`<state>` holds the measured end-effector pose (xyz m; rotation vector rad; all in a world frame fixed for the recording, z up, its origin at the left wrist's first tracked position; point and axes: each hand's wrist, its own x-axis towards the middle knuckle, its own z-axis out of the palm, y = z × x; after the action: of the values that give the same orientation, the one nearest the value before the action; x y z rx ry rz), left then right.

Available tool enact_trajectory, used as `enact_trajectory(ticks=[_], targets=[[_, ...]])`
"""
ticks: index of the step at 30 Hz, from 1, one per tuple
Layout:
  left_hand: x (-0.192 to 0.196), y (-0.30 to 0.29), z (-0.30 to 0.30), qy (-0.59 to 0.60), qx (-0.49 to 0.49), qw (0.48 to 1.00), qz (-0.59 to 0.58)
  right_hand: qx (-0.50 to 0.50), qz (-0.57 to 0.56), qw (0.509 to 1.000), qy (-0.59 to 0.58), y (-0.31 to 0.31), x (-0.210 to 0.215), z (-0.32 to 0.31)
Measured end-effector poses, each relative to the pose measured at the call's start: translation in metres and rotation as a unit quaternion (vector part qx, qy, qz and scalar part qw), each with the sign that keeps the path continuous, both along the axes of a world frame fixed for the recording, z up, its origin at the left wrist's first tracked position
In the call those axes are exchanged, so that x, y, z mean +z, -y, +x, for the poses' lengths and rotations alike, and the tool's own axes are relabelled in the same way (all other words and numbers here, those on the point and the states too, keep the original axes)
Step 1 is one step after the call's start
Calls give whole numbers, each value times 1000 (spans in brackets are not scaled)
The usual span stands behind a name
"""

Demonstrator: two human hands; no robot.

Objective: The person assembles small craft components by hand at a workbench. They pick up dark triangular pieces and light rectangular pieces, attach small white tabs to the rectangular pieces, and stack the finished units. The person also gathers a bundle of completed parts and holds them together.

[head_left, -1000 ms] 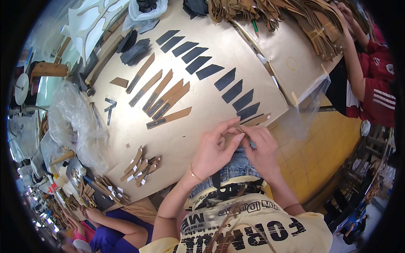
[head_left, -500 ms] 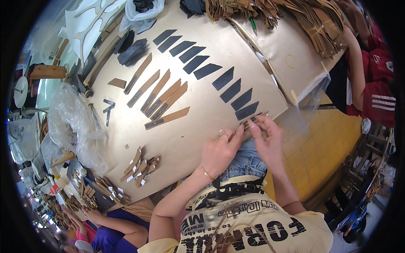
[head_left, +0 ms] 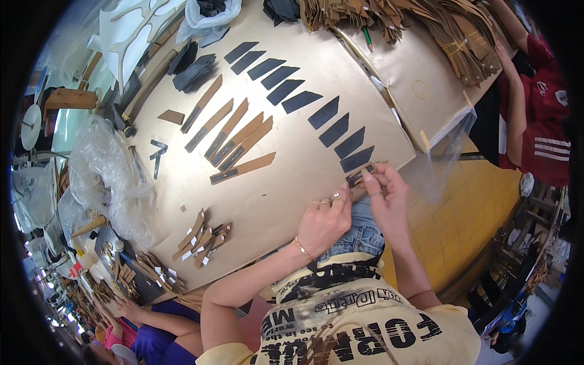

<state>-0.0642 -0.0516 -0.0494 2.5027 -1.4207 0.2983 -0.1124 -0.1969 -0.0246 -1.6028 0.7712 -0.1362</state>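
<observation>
At the table's near edge, a short brown leather-like strip (head_left: pixel 363 174) with a dark piece on its face is pinched between my hands. My left hand (head_left: pixel 326 220) has its fingers closed at the strip's left end. Thumb and fingers of my right hand (head_left: pixel 388 193) grip it from the right. Just beyond lies the nearest black slanted patch (head_left: pixel 357 159), at the end of a curved row of several such patches (head_left: pixel 286 91). Left of the row, brown strips with dark pieces at their lower ends (head_left: pixel 243 167) lie fanned out.
A small pile of brown strips with white tags (head_left: pixel 204 238) lies at the near left. Black patches are stacked (head_left: pixel 194 73) at the far left, near a hammer (head_left: pixel 128 125) and crumpled plastic (head_left: pixel 106 176). Brown bundles (head_left: pixel 465 45) lie far right. Other people's arms show at both sides.
My hands have turned the brown strip so its dark face shows more. My left hand has shifted slightly down and back, and the view has moved a little.
</observation>
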Motion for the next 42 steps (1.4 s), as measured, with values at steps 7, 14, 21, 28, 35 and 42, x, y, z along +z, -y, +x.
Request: enact_trajectory(ticks=[7, 14, 21, 28, 35, 42], targets=[[23, -6, 20, -436, 71, 879, -181, -7, 1, 999, 35, 4, -4, 1], [30, -21, 34, -710, 126, 640, -265, -8, -10, 998, 54, 5, -6, 2], [39, -7, 30, -730, 100, 625, -258, 31, 28, 999, 13, 11, 0, -1], [46, 10, 25, -586, 173, 738, -286, 33, 26, 999, 25, 12, -2, -2], [35, 11, 12, -592, 237, 696, -331, 17, 0, 998, 66, 8, -7, -2], [30, 23, 18, -591, 306, 702, -254, 38, 23, 999, 29, 12, -2, -4]])
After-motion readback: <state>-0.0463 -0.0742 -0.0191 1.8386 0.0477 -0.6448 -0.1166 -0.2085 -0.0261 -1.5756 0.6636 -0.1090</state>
